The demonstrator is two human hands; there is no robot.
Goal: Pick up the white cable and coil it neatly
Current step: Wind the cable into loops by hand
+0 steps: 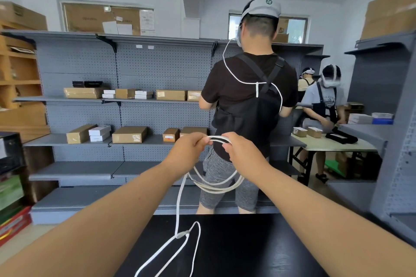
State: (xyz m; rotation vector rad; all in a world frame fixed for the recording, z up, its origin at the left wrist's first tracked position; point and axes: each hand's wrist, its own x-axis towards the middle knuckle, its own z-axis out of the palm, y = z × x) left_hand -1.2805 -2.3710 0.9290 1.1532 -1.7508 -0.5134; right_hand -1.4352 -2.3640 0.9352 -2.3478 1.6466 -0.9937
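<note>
white cable (pixel 216 183) coiled between left hand (pixel 189 148), right hand (pixel 238 148)

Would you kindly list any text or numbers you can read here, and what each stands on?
"28": round badge on the grey headband of the person ahead.
Papers on the corkboard: too blurred to read.
Labels on the shelf boxes: too small to read.
</note>
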